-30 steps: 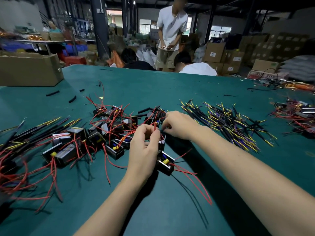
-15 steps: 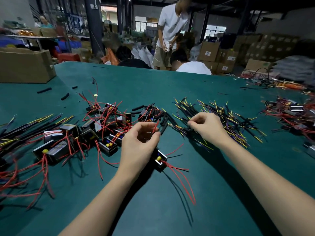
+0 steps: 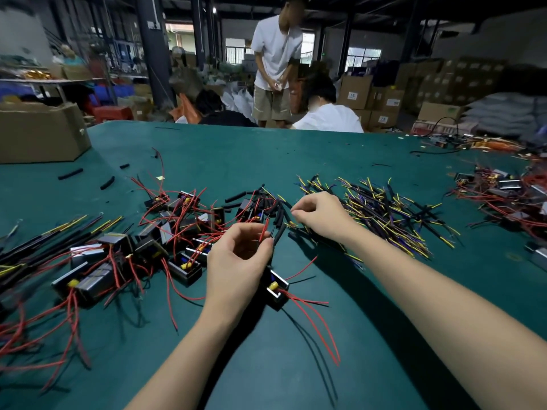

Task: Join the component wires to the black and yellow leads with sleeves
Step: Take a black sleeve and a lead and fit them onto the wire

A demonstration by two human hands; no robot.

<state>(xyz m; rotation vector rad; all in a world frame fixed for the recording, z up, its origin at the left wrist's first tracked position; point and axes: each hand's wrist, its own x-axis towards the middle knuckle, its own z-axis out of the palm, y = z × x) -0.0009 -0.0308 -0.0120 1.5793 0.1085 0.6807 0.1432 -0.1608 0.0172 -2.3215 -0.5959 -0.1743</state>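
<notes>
My left hand [image 3: 236, 258] pinches a red component wire [image 3: 264, 229] together with a black sleeve [image 3: 279, 234] at the table's middle. The wire's black component [image 3: 276, 288], with a yellow part and long red wires [image 3: 316, 324], lies just under that hand. My right hand [image 3: 321, 214] has its fingers curled at the near edge of the pile of black and yellow leads [image 3: 381, 211], pinching at a lead there; what it holds is hidden by the fingers. Loose black sleeves [image 3: 236, 197] lie beyond my hands.
More black components with red wires [image 3: 177, 229] crowd the left of the green table [image 3: 266, 155], beside finished sleeved leads [image 3: 44, 241]. A cardboard box [image 3: 38, 131] stands far left. Another wire heap [image 3: 509, 199] lies far right. People stand and sit beyond the table's far edge.
My right hand left my left hand and moved right to the lead pile, then stayed near its edge. My left hand kept hold of the red wire.
</notes>
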